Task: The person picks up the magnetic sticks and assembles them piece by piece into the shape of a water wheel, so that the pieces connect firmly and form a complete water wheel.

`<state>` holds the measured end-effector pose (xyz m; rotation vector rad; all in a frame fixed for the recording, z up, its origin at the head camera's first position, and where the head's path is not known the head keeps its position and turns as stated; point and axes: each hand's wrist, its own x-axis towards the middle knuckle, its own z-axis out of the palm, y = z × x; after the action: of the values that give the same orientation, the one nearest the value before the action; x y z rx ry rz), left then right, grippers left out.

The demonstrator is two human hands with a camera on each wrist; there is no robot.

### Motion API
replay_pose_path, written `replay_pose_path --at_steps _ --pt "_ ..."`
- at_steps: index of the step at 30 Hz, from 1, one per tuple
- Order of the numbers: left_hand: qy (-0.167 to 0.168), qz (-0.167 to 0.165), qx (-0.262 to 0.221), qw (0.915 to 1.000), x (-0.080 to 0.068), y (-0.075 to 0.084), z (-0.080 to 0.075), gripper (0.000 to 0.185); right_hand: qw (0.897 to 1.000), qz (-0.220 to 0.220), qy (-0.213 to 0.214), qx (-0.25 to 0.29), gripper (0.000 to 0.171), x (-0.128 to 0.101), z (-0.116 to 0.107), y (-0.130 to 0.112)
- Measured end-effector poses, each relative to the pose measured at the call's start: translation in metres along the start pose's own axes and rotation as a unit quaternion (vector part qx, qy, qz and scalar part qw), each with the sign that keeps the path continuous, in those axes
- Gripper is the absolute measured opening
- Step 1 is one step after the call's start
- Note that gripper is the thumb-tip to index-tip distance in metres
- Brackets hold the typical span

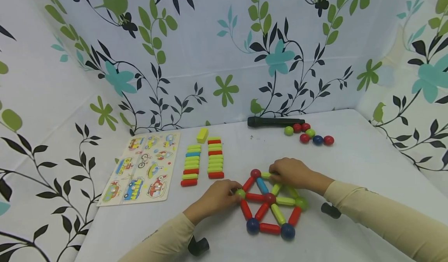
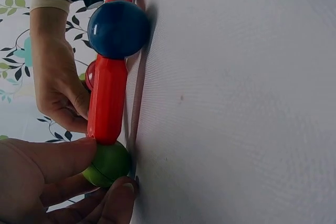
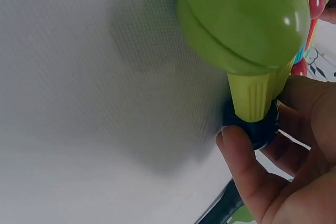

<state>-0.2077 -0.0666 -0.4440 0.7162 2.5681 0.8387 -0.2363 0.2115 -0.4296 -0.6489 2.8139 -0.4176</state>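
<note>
A flat hexagon of coloured rods and balls lies on the table, with a red ball at its hub. My left hand pinches the green ball at its left corner, between thumb and fingers. A red rod leads from that ball to a dark blue ball. At the far right corner, my right hand holds another dark blue ball, which the hand hides in the head view. Yellow-green rods meet it, one running to a large green ball.
Two columns of loose rods and a yellow block lie left of the hexagon, beside a picture puzzle board. Loose balls sit at the back right, near a black stick-shaped object. A patterned cloth hangs behind.
</note>
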Motion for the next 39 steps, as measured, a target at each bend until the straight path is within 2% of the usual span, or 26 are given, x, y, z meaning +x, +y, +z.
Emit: replay_pose_path --at_steps 7,12,23,28,32,35,39 --pt "-0.005 -0.005 -0.005 1.0 0.002 -0.001 0.001 0.032 1.0 0.007 0.011 0.0 0.02 -0.001 0.001 -0.001" --pt "-0.008 0.002 -0.008 0.9999 0.002 -0.002 0.003 0.032 1.0 -0.002 0.015 0.006 0.021 -0.002 0.001 0.001" --pt "-0.007 -0.007 -0.01 0.9999 0.002 -0.004 0.004 0.032 1.0 -0.011 0.017 0.015 0.023 0.0 0.004 0.006" --pt "-0.008 -0.01 -0.009 0.9999 0.001 -0.003 0.003 0.032 0.999 -0.013 0.021 0.049 0.025 0.0 0.003 0.01" --pt "-0.008 -0.01 -0.012 0.9998 0.0 -0.002 0.003 0.032 0.996 -0.004 0.037 0.082 0.03 -0.002 -0.002 0.017" --pt "-0.007 -0.007 -0.014 0.9999 0.0 -0.002 0.003 0.032 0.995 0.009 0.043 0.084 0.03 -0.006 -0.008 0.024" --pt "-0.009 -0.005 -0.015 0.9998 0.0 -0.003 0.004 0.032 0.994 0.041 0.006 0.106 0.03 -0.016 -0.014 0.031"
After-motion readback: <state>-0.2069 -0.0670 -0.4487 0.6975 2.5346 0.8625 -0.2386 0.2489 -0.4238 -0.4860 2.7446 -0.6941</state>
